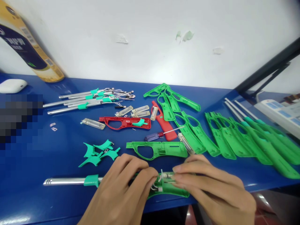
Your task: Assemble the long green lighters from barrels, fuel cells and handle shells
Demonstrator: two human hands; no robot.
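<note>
At the near edge of a blue tabletop (58,156), a person's left hand (126,187) is clasped over a curved green plastic handle half (175,190), with a silver metal tube (65,181) extending left. The right hand (215,184) has its fingertips pinched on a slim clear plastic piece (166,175) in the handle's right part, near thin wires (154,187). Farther off lie a second, hollow green plastic half (172,149) and a purple-handled screwdriver (153,137); curved teal plastic pieces (92,160) sit left.
</note>
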